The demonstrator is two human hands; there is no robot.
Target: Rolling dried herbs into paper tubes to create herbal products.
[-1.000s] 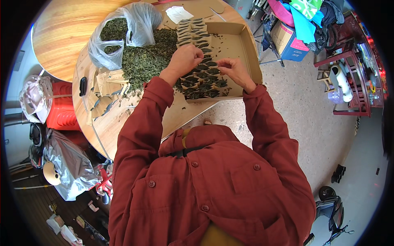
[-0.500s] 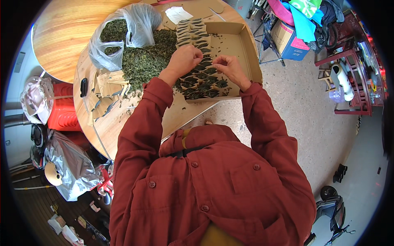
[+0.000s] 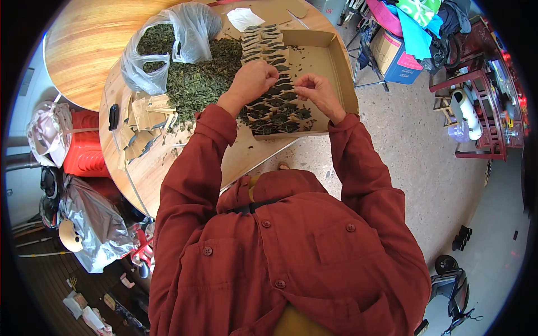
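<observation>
Here, brown packets (image 3: 276,102) gape dark in rows by both curled-in hands (image 3: 253,80) (image 3: 318,94), anything held unclear.

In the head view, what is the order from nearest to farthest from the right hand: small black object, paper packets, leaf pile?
1. Paper packets: just left of the right hand.
2. Leaf pile: farther left, on the table.
3. Small black object: near the table's left edge.
</observation>
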